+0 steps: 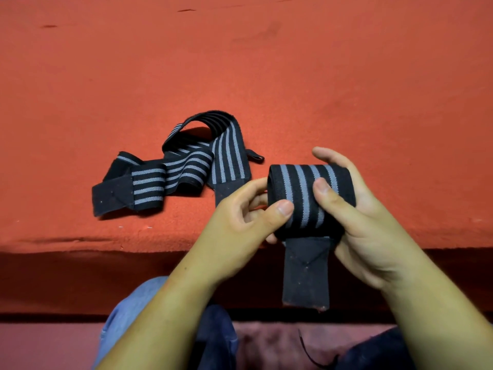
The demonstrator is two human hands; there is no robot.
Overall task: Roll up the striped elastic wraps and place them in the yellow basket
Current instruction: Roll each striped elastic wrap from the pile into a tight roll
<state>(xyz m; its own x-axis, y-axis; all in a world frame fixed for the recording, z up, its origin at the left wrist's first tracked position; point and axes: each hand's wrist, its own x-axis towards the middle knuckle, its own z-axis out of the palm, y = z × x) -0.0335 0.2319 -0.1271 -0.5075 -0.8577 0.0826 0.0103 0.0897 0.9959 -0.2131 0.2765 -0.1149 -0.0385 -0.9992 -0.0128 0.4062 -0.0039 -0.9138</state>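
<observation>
1. Red-orange felt-like cloth surface [346,89] fills most of the view. Its near edge runs straight across the lower part, with a dark shadowed step below it.
2. Black elastic rolled wrap [301,193] with grey lengthwise stripes is wound into a thick cylinder. It is held in the air over the surface's near edge, right of centre, by both hands.
3. Left hand [240,222] grips the roll's left end, with the thumb [282,209] pressed on the striped front. The fingers are curled in at the end, partly hidden.
4. Right hand [368,231] clamps the roll's right side, its thumb lying on the striped face. The fingers wrap round the far side, and one fingertip [322,152] shows above the roll.
5. Plain black fabric tab [306,276] with a stitched V hangs loose from the bottom of the roll, past the near edge.
6. Black-and-grey striped loose wrap [186,166] lies unrolled on the surface, left of the hands and near the near edge. It is folded over itself with one raised arch. One black end sits at the far left; the other is partly hidden behind the left hand, contact unclear.
7. Thin black loop [256,156] sticks out at the loose wrap's right side, flat on the cloth.
8. Blue denim trouser legs [128,311] are at the bottom edge, with a thin dark cord [312,353] on pinkish fabric between them.
</observation>
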